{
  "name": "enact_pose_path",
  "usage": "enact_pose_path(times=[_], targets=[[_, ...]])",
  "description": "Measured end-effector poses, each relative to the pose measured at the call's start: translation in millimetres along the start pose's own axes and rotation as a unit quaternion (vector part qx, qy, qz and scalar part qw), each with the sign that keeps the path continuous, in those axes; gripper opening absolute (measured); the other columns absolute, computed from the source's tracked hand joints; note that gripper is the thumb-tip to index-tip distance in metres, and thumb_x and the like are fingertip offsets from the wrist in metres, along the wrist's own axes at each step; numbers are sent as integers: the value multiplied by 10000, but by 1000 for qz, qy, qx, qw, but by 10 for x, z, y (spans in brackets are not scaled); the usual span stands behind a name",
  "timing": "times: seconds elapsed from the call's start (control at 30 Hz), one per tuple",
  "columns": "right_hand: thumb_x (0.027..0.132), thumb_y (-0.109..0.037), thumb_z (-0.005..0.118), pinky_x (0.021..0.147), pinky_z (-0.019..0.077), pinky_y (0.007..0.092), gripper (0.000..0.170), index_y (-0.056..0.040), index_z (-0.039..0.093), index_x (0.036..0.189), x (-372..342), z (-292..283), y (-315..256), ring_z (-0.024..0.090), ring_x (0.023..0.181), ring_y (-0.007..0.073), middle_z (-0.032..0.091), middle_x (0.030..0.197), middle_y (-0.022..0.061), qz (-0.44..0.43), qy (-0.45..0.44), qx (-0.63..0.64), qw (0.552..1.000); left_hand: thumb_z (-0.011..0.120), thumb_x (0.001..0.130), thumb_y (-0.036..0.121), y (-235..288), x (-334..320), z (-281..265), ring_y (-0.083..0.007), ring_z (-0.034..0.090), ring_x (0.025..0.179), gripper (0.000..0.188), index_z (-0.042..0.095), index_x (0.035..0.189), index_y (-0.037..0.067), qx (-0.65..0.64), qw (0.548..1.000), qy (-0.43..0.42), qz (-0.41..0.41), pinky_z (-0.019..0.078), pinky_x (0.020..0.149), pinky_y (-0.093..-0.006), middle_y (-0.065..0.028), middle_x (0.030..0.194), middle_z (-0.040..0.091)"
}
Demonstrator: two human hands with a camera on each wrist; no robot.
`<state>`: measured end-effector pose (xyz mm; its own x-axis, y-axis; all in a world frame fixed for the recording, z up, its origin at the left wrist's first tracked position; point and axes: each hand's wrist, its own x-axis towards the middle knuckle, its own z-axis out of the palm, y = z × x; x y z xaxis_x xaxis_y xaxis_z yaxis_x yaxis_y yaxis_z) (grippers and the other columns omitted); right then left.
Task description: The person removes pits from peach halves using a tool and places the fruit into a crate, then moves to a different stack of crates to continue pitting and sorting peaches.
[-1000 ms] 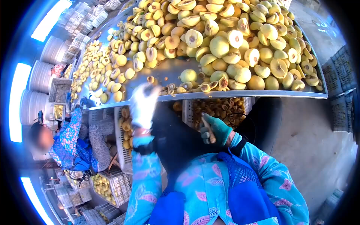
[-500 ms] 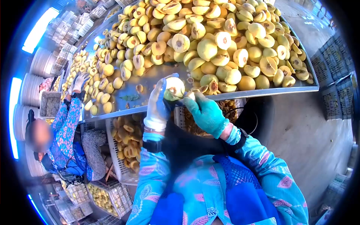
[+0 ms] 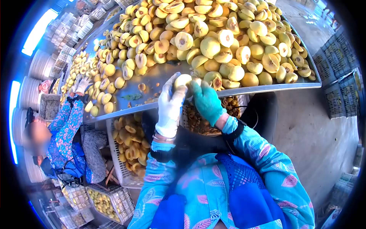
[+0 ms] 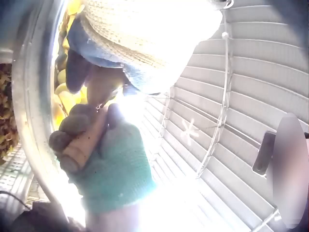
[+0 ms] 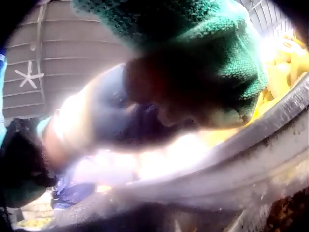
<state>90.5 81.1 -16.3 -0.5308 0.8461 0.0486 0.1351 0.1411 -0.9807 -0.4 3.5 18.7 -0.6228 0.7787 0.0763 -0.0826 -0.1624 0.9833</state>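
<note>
In the head view, my left hand [image 3: 169,108], in a white and blue glove, holds a pale yellow peach [image 3: 183,81] over the near edge of the metal table [image 3: 152,107]. My right hand [image 3: 207,103], gloved in green, meets it from the right. The left wrist view shows the right fingers curled round a wooden-handled tool [image 4: 84,147], its tip end right at the fruit. The blade itself is mostly hidden. Whole and halved peaches [image 3: 225,36] lie heaped just beyond both hands.
Below the table edge stand a white crate of peach halves [image 3: 129,147] and a crate of dark pits and scraps [image 3: 230,108]. At the left another person [image 3: 68,133] sits reaching onto the table. Stacked crates [image 3: 339,84] stand at the far right.
My left hand, blurred over the table at first, now holds a peach. My right hand has risen from above my lap with the tool to the fruit. Both hands have since shifted slightly farther away together.
</note>
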Motion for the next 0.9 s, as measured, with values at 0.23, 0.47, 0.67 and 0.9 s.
enact_pose_path(times=[0.23, 0.47, 0.67, 0.9], targets=[[935, -366, 508, 638, 471, 448, 371, 3, 538, 950, -168, -117, -61, 615, 782, 408, 617, 803, 240, -62, 31, 49, 996, 612, 827, 75, -30, -16, -189, -182, 610, 920, 414, 511, 1221, -2, -122, 987, -1, -106, 498, 838, -292, -109, 1070, 610], [938, -370, 483, 546, 438, 509, 361, -19, 507, 858, -390, -99, -94, 583, 643, 444, 574, 652, 236, -59, -46, -75, 994, 575, 916, 164, -59, -42, 67, -162, 604, 908, 283, 548, 1144, 0, -117, 992, 37, 8, 490, 827, -287, -102, 1024, 617], [944, -344, 475, 541, 436, 503, 342, -15, 506, 857, -398, -66, -69, 571, 655, 456, 562, 640, 240, -65, -42, -42, 996, 586, 909, 132, -109, -56, 48, -135, 589, 828, 206, 571, 1050, -18, -97, 993, 65, -33, 467, 779, -254, -82, 918, 635], [959, -333, 474, 515, 448, 404, 338, -10, 517, 870, -516, 23, -31, 580, 556, 320, 560, 619, 155, 7, -75, 60, 995, 585, 912, 129, -235, -86, 183, -92, 545, 673, 202, 579, 1042, -26, -99, 992, 62, 52, 465, 625, -230, -59, 855, 619]])
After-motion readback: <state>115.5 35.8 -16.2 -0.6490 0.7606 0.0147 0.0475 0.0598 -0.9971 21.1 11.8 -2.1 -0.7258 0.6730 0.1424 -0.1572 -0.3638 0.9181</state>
